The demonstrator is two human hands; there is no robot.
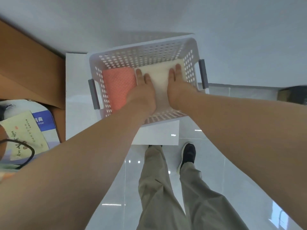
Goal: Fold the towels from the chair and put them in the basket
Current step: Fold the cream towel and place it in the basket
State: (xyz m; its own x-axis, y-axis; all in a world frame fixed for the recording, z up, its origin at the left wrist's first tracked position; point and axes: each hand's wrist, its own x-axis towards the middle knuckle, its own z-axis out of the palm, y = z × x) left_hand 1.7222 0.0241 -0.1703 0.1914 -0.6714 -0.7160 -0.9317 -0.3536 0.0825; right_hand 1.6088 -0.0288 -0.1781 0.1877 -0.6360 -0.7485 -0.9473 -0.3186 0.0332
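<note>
Both hands: inside basket [141,48], palms down, fingers straight, clamping nothing.
Left hand [142,87]: on white towel [159,75], left edge.
Right hand [178,83]: on its right part, near the right wall.
Pink towel [118,87]: folded, left half, touching the white one.
Room: towels fill the floor side to side.
</note>
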